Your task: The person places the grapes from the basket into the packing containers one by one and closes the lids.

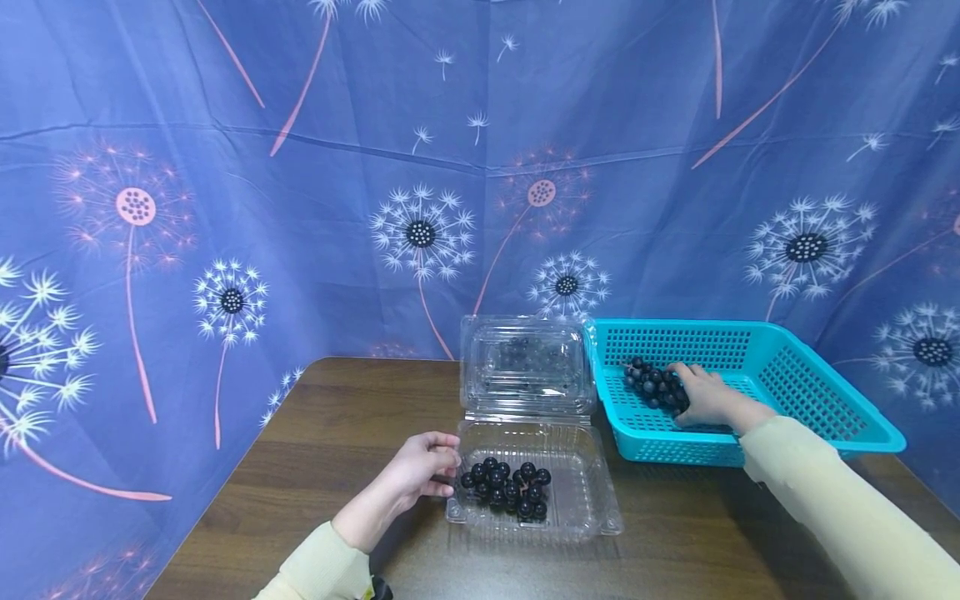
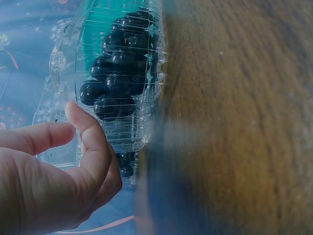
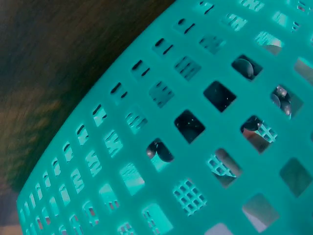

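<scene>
In the head view a hinged clear plastic clamshell box (image 1: 581,492) stands with its lid (image 1: 525,375) raised. A bunch of dark grapes (image 1: 517,487) lies in the left of its base. My left hand (image 1: 420,467) is at the box's left rim, fingers loosely bent; the left wrist view shows the fingertips (image 2: 76,110) right at the clear wall, a small gap from the thumb. Inside the turquoise basket (image 1: 675,452), my right hand (image 1: 708,396) grips the right end of another dark grape bunch (image 1: 648,383). Through the basket's holes the right wrist view catches some grapes (image 3: 159,151).
The brown wooden table (image 1: 315,417) carries the box and the basket side by side, the basket at the right. Behind them hangs a blue cloth (image 1: 337,250) with a dandelion pattern. A small dark object (image 1: 381,588) shows by the left sleeve.
</scene>
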Motion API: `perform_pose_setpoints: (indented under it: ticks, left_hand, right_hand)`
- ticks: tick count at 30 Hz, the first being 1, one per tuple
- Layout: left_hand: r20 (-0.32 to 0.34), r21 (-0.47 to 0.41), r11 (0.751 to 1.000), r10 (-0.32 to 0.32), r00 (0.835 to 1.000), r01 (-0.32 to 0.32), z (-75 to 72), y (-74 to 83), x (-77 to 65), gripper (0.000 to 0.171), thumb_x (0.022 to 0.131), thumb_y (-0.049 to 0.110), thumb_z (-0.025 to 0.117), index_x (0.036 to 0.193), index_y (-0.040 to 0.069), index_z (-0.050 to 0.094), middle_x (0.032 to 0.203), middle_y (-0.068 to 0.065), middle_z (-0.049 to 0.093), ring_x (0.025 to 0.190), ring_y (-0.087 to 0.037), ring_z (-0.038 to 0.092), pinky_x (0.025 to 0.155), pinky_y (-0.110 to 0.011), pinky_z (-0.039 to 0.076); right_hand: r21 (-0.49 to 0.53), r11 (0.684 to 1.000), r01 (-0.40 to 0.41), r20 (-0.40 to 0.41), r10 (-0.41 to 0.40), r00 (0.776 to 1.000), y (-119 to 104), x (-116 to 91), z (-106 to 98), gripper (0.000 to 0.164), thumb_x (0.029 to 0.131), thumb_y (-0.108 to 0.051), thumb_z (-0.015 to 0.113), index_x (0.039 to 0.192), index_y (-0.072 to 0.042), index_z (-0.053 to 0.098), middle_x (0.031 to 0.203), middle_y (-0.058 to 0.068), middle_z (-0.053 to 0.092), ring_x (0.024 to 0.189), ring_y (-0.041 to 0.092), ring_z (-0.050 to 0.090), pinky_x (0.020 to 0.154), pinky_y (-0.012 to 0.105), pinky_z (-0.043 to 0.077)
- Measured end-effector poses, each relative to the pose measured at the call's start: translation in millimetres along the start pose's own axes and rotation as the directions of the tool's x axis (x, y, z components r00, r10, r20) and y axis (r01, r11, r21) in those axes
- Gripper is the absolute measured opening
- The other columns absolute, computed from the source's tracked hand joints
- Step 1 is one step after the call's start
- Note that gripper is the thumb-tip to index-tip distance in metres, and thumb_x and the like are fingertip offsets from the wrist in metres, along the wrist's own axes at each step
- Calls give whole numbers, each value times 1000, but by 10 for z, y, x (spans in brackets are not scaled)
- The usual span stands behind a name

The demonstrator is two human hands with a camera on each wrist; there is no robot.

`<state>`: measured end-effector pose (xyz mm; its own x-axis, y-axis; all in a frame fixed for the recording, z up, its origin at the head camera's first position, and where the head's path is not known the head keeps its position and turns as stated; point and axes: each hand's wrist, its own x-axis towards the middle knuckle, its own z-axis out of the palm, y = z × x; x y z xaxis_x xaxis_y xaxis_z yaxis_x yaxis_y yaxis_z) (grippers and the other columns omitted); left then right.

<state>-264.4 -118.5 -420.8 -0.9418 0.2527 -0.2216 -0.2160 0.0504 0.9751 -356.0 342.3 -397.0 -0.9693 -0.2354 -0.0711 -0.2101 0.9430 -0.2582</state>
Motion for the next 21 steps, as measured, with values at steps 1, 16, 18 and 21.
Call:
perform_pose_setpoints:
  ticks: [1,16,18,21]
  left_hand:
    - [-1,0,1000,0,1000,0,1,2,-2,46,82,-2,56,125,-9,44,88,-5,55,72,-14,52,53,-23,52]
    - [-2,3,1000,2,1000,-2,4,10,-20,46,82,-1,56,126,-9,43,88,-4,54,72,-14,52,53,-23,52]
    - [-4,3,1000,2,1000,-2,5,11,-22,46,82,-1,56,125,-9,43,88,-4,54,72,-14,52,53,-23,52]
    - [-5,4,1000,2,1000,-2,7,14,-26,46,82,-1,56,125,-9,44,87,-4,54,72,-14,52,53,-23,52]
  right_hand:
    - [3,1000,-5,8,5,1000,-1,5,6,93,70,-20,81,140,2,24,131,40,30,112,65,28,82,69,37]
    - [-6,998,56,32,-56,998,2,25,15,75,72,-14,79,125,1,28,128,37,40,101,47,54,68,47,48]
    - [-11,998,58,36,-57,998,-7,24,6,72,73,-13,78,123,0,29,128,36,42,98,43,56,64,43,47]
    - [-11,998,59,41,-59,997,-23,22,-5,68,74,-10,76,122,0,29,129,37,42,91,38,59,59,37,44]
